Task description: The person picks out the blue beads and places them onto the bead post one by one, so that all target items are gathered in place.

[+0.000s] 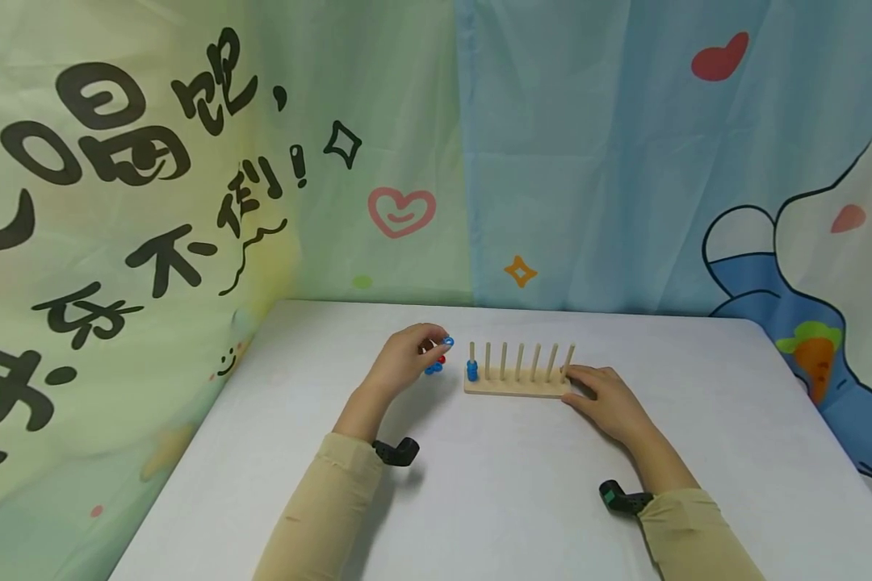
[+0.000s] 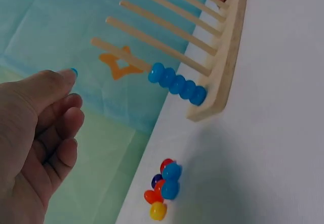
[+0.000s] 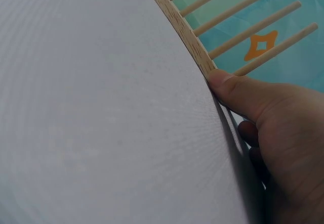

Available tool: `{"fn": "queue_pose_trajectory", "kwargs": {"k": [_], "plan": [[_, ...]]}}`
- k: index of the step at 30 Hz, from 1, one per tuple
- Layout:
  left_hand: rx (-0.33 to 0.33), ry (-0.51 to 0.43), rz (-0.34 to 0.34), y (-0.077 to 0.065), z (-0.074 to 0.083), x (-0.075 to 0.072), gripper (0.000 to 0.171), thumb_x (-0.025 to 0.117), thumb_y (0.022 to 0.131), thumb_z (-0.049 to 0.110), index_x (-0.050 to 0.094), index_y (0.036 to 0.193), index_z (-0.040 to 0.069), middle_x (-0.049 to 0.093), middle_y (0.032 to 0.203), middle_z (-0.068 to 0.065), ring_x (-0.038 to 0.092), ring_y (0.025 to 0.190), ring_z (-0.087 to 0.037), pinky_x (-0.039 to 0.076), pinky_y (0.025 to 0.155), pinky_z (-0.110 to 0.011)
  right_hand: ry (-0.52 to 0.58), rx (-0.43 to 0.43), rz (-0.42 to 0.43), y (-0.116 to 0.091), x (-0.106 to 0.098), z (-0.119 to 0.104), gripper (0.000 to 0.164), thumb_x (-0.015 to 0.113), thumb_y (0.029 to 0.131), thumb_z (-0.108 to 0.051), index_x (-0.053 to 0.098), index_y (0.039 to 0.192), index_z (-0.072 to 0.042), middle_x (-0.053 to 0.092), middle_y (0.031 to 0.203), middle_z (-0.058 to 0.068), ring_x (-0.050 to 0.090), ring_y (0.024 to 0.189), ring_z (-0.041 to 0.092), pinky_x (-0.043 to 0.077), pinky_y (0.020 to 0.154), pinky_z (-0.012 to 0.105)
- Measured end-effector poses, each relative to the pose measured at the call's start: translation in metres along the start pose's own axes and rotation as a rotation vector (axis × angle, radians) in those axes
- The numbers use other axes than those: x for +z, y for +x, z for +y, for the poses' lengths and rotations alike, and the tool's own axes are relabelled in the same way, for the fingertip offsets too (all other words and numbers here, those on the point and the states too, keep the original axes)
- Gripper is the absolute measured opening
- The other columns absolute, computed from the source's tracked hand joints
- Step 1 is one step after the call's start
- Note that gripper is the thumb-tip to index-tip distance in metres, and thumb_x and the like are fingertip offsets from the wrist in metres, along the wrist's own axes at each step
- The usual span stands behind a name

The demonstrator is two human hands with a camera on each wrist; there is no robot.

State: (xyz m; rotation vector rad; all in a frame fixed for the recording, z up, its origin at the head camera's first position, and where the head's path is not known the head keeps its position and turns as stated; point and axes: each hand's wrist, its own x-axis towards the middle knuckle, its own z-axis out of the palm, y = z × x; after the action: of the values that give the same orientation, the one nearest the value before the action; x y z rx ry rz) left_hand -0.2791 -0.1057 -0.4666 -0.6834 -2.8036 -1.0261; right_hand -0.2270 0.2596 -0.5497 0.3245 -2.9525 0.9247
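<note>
Between thumb and fingertips, my left hand (image 1: pixel 405 359) pinches a blue bead (image 1: pixel 448 342), raised just left of the wooden peg rack (image 1: pixel 516 387). In the left wrist view that bead is mostly hidden behind the thumb. Several blue beads (image 2: pixel 177 84) are stacked on the rack's leftmost peg; its other pegs are bare. My right hand (image 1: pixel 605 402) grips the rack's right end, the thumb on the front edge of the base (image 3: pixel 200 57) and the fingers behind it. Loose beads (image 2: pixel 170 189) in blue, red, dark blue and yellow lie on the table below my left hand.
The rack and loose beads are on a white table (image 1: pixel 494 484). A printed curtain (image 1: pixel 589 161) hangs behind the table's far edge and along its left side. A black wrist camera (image 1: pixel 398 452) is strapped to the left wrist, another camera (image 1: pixel 623 499) to the right.
</note>
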Motion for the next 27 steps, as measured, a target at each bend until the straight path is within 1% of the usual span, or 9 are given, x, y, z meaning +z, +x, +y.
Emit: {"fn": "queue_pose_trajectory", "kwargs": {"k": [4, 7, 10, 13, 16, 19, 25, 27], "plan": [[0.003, -0.044, 0.0, 0.005, 0.007, 0.003, 0.025, 0.065, 0.096, 0.033, 0.066, 0.115, 0.018, 0.067, 0.093, 0.005, 0.06, 0.077, -0.01, 0.052, 0.068, -0.024, 0.002, -0.003, 0.003, 0.0, -0.001, 0.0, 0.062, 0.065, 0.093, -0.044, 0.052, 0.142, -0.008, 0.051, 0.146, 0.016, 0.044, 0.131, 0.038, 0.033, 0.109, 0.06], [-0.007, -0.09, -0.004, 0.007, 0.011, 0.005, 0.025, 0.065, 0.096, 0.033, 0.066, 0.116, 0.018, 0.067, 0.089, 0.005, 0.06, 0.071, -0.009, 0.052, 0.064, -0.023, 0.005, -0.007, 0.004, 0.001, 0.0, 0.001, 0.063, 0.065, 0.093, -0.046, 0.052, 0.142, -0.008, 0.052, 0.146, 0.016, 0.043, 0.131, 0.038, 0.033, 0.109, 0.06], [-0.03, -0.133, -0.014, 0.009, 0.014, 0.008, 0.024, 0.065, 0.096, 0.034, 0.067, 0.115, 0.019, 0.068, 0.09, 0.006, 0.06, 0.07, -0.008, 0.051, 0.062, -0.023, 0.005, -0.011, 0.005, 0.001, 0.0, 0.002, 0.064, 0.065, 0.093, -0.046, 0.053, 0.142, -0.008, 0.052, 0.145, 0.016, 0.043, 0.132, 0.038, 0.033, 0.11, 0.06], [-0.053, -0.16, -0.027, 0.01, 0.016, 0.01, 0.024, 0.066, 0.095, 0.035, 0.069, 0.114, 0.02, 0.07, 0.094, 0.007, 0.06, 0.074, -0.008, 0.051, 0.064, -0.024, 0.004, -0.014, 0.007, 0.001, 0.001, 0.003, 0.062, 0.066, 0.093, -0.044, 0.053, 0.142, -0.008, 0.052, 0.145, 0.016, 0.043, 0.132, 0.038, 0.033, 0.11, 0.06], [-0.062, -0.157, -0.041, 0.012, 0.018, 0.011, 0.024, 0.065, 0.095, 0.036, 0.069, 0.114, 0.022, 0.07, 0.096, 0.008, 0.06, 0.078, -0.008, 0.052, 0.066, -0.024, 0.006, -0.011, 0.005, 0.001, 0.0, 0.002, 0.061, 0.067, 0.093, -0.041, 0.053, 0.142, -0.007, 0.052, 0.145, 0.016, 0.043, 0.132, 0.039, 0.033, 0.11, 0.06], [-0.054, -0.142, -0.05, 0.013, 0.02, 0.012, 0.025, 0.065, 0.095, 0.038, 0.07, 0.113, 0.022, 0.07, 0.096, 0.008, 0.06, 0.08, -0.008, 0.052, 0.066, -0.024, 0.007, -0.007, 0.003, 0.001, 0.0, 0.002, 0.06, 0.067, 0.093, -0.039, 0.053, 0.142, -0.007, 0.052, 0.145, 0.016, 0.043, 0.132, 0.039, 0.033, 0.11, 0.061], [-0.002, -0.095, -0.068, 0.015, 0.021, 0.015, 0.023, 0.066, 0.095, 0.036, 0.07, 0.112, 0.02, 0.069, 0.094, 0.007, 0.059, 0.081, -0.009, 0.051, 0.07, -0.024, 0.0, -0.011, 0.001, 0.0, 0.001, 0.001, 0.059, 0.066, 0.094, -0.04, 0.053, 0.142, -0.007, 0.052, 0.146, 0.016, 0.044, 0.131, 0.039, 0.034, 0.109, 0.061], [0.006, -0.074, -0.084, 0.016, 0.021, 0.016, 0.023, 0.065, 0.096, 0.035, 0.07, 0.112, 0.019, 0.068, 0.092, 0.007, 0.058, 0.081, -0.008, 0.05, 0.07, -0.023, 0.0, -0.017, 0.005, 0.0, 0.001, 0.001, 0.059, 0.066, 0.094, -0.041, 0.053, 0.141, -0.007, 0.052, 0.145, 0.016, 0.044, 0.13, 0.039, 0.034, 0.108, 0.061]]}}
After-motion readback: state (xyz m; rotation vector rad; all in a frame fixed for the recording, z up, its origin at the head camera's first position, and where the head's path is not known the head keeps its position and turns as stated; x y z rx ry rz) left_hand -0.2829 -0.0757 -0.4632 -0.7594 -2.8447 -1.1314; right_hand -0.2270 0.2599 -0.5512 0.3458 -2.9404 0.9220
